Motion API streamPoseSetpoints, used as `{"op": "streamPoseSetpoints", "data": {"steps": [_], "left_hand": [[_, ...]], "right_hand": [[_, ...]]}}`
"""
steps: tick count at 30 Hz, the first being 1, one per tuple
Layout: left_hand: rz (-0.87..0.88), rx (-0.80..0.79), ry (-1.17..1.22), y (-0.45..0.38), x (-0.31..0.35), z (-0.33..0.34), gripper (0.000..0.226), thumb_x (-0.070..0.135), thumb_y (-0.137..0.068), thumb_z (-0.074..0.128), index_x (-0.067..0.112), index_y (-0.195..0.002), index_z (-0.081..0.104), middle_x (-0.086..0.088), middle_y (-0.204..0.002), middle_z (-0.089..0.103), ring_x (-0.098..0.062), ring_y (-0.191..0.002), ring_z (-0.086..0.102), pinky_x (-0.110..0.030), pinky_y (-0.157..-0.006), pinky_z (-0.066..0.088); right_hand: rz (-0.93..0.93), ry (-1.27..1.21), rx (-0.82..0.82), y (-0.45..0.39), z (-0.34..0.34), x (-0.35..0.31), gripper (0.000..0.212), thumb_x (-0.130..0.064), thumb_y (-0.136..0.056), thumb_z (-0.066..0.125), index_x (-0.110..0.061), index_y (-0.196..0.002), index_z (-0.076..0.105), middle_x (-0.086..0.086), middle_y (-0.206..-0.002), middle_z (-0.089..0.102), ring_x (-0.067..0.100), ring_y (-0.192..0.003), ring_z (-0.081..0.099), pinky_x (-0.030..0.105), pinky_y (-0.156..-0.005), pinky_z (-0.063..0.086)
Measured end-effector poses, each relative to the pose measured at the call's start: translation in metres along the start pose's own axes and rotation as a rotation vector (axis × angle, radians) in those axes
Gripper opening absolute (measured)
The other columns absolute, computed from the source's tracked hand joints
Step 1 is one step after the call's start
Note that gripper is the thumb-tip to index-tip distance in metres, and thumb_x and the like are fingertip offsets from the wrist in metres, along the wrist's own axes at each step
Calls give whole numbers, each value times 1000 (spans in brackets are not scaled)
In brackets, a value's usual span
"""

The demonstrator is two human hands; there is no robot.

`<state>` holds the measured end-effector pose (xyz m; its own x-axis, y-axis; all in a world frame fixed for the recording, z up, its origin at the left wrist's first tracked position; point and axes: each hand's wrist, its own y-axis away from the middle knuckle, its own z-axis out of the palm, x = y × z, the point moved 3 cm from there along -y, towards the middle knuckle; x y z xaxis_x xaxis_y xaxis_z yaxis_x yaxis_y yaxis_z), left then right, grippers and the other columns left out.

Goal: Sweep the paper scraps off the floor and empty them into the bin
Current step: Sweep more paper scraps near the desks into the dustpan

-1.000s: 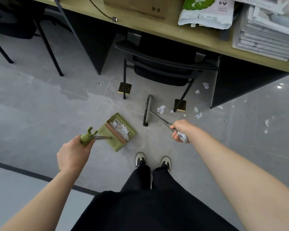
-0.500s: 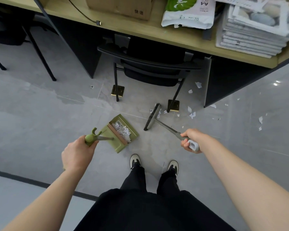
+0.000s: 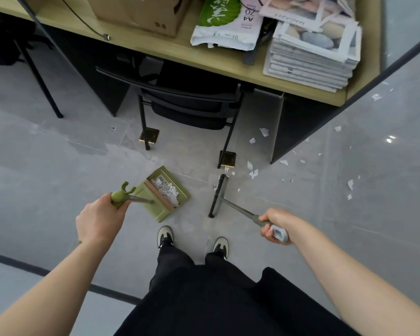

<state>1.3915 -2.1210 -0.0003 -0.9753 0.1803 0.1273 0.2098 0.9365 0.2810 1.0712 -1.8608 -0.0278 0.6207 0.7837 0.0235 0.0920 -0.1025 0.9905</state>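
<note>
scraps: thin torn paper, judged near weightless and floppy, so they'd skid or flutter ahead of a fast stroke and were better dragged with short low passes than picked up. head view only. loose paper scraps lay on the grey floor just beyond the broom head, more scattered to the right near the desk panel and out toward the far right. one small scrap sat touching or just beside the left edge of the bristles.

broom was stiff and light by the look of it, head flat on the floor, thin metal shaft running back to a grey looped grip. right hand was wrapped around that grip, fingers curled fully closed on it. sensible hold point, at the end for reach.

green dustpan sat on the floor left of the broom, apart from it, mouth facing the broom, with a pile of collected scraps inside. rigid plastic, judged light; load would spill if tipped forward. left hand gripped the green knob at the top of its upright handle, fingers closed around it.

no bin in view. black chair stood under the desk, its legs close to the scraps.
</note>
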Motion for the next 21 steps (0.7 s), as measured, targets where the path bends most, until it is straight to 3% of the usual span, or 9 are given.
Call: {"op": "streamPoseSetpoints", "data": {"steps": [10,15,21], "left_hand": [[10,3,-8,55,40,18,42,58,-90,53,19,-74,56,-1,-59,54,-28,-58,53,-32,-54,39],[32,-27,-5,61,48,25,40,58,-89,55,21,-77,57,-1,-62,55,-29,-63,53,-32,-57,40],[72,-70,-17,66,49,37,41,60,-89,54,21,-76,56,0,-61,55,-28,-62,54,-30,-54,38]], "right_hand": [[-101,58,13,24,-62,8,15,-9,-99,40,-11,-85,42,0,-53,35,10,-26,30,12,-27,25],[-189,108,96,32,-63,-4,21,-4,-98,38,-14,-79,38,2,-64,32,10,-26,29,9,-31,26],[-279,227,263,27,-53,-10,26,6,-87,36,-15,-72,34,3,-66,28,14,-52,25,11,-40,27]]}}
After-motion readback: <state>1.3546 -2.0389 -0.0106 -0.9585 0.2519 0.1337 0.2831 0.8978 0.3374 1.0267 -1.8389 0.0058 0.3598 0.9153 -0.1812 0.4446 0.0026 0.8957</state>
